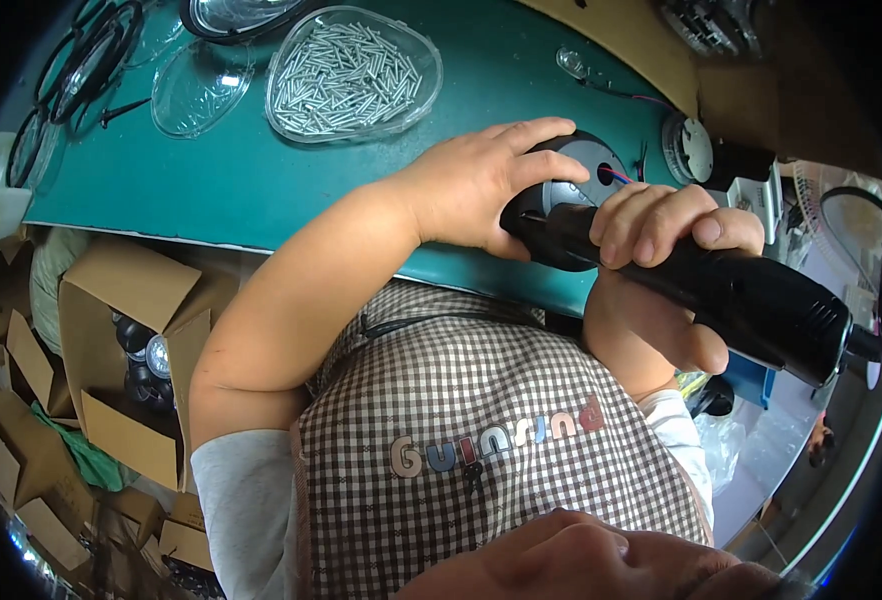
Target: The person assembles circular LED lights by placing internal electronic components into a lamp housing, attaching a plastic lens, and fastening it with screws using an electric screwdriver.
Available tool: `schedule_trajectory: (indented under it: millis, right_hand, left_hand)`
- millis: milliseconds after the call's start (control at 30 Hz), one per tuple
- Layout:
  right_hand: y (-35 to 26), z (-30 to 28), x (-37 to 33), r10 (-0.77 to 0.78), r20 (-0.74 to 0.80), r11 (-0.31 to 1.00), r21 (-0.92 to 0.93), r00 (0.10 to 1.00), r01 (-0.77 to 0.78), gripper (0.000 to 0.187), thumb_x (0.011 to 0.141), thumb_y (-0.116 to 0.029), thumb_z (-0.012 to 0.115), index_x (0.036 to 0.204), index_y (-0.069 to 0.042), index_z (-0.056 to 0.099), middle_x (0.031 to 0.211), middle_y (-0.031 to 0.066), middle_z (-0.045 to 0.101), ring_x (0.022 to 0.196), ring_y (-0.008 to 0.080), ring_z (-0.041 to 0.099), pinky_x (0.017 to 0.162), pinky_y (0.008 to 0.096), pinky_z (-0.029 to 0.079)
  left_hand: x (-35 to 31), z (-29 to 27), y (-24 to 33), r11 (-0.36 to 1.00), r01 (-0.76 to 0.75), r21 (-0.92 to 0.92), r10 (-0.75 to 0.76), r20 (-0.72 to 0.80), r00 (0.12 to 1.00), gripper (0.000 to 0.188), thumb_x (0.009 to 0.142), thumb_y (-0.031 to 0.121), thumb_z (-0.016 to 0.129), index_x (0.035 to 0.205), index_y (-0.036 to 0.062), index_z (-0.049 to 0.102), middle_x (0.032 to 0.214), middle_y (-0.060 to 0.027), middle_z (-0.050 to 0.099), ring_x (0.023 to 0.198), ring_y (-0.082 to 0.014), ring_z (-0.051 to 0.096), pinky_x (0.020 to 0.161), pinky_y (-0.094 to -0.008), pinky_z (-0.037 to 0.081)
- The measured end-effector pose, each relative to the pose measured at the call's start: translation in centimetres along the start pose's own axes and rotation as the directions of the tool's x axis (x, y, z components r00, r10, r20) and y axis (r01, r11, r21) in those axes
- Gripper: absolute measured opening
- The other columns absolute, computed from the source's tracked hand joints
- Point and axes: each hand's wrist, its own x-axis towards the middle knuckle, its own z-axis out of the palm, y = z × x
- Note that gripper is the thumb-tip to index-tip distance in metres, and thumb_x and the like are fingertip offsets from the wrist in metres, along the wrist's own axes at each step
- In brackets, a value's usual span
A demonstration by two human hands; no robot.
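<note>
My left hand (471, 185) grips a round black-and-grey housing (563, 198) near the table's front edge, its fingers over the top and its thumb at the near side. Thin red and blue wires (617, 175) come out of a hole in the housing's grey face. My right hand (666, 230) is wrapped around a black electric screwdriver (771, 310), held slanting with its nose toward the housing. Its tip is over the housing's near left part; I cannot tell whether it touches a screw. A clear tray (283, 125) full of silver screws (349, 80) sits beyond my left hand.
On the green tabletop (211, 195) lie a clear lens cover (199, 90), black rings (66, 85) and a small wired part (573, 64). A round metallic part (688, 148) is at the right. Below left, an open cardboard box (131, 275) holds round black parts (144, 385).
</note>
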Motion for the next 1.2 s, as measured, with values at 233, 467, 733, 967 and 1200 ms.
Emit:
schedule_trajectory:
  millis: [233,467,733,967,1200]
  right_hand:
    - [-0.1,-0.2,0.4,0.021,0.048,1.0,0.015,0.999,-0.021,0.082,0.074,-0.068,0.076,0.12,-0.006,0.048,0.081,0.0078,0.058,0.059,0.0201,0.059,0.056,0.0339,0.05]
    - [1.1,0.0,1.5,0.06,0.208,0.998,0.022,0.976,-0.066,0.076,0.073,-0.06,0.082,0.114,-0.004,0.048,0.08,0.0098,0.059,0.059,0.0199,0.059,0.054,0.0328,0.051]
    - [1.5,0.2,1.3,0.083,0.191,0.995,0.032,0.978,-0.09,0.076,0.072,-0.057,0.083,0.112,-0.003,0.048,0.078,0.0098,0.058,0.057,0.0189,0.058,0.053,0.0317,0.052]
    - [1.5,0.6,0.6,0.076,0.089,0.997,-0.01,0.993,-0.076,0.073,0.077,-0.056,0.081,0.114,-0.003,0.046,0.077,0.0097,0.058,0.055,0.019,0.058,0.052,0.0326,0.052]
    - [0.7,1.0,-0.5,0.095,0.005,0.993,-0.071,0.995,-0.094,0.073,0.076,-0.057,0.08,0.114,-0.004,0.047,0.077,0.0077,0.058,0.059,0.0207,0.061,0.056,0.0335,0.053]
  left_hand:
    - [0.1,-0.2,0.3,1.0,0.004,0.019,-0.004,0.008,1.0,0.089,0.056,0.031,0.092,0.136,0.029,0.053,0.155,-0.0133,0.038,0.135,-0.0391,0.046,0.108,-0.0488,0.043]
    - [-0.2,-0.2,0.4,0.998,0.026,0.052,-0.026,0.007,1.0,0.091,0.056,0.027,0.093,0.136,0.0306,0.049,0.157,-0.0097,0.034,0.136,-0.0362,0.045,0.107,-0.0464,0.046]
    - [-0.2,-0.1,0.3,0.998,0.023,0.056,-0.023,0.009,1.0,0.09,0.057,0.029,0.093,0.136,0.0272,0.049,0.158,-0.0098,0.034,0.137,-0.0358,0.043,0.107,-0.0465,0.045]
    - [-0.1,-0.1,0.5,0.999,0.024,0.047,-0.024,-0.002,1.0,0.087,0.056,0.031,0.092,0.133,0.0238,0.053,0.156,-0.0114,0.037,0.135,-0.037,0.046,0.107,-0.0468,0.045]
    - [0.0,-0.2,0.8,0.998,0.046,0.041,-0.047,0.006,0.999,0.089,0.056,0.03,0.093,0.134,0.0312,0.051,0.156,-0.0103,0.036,0.135,-0.0372,0.046,0.106,-0.0473,0.046]
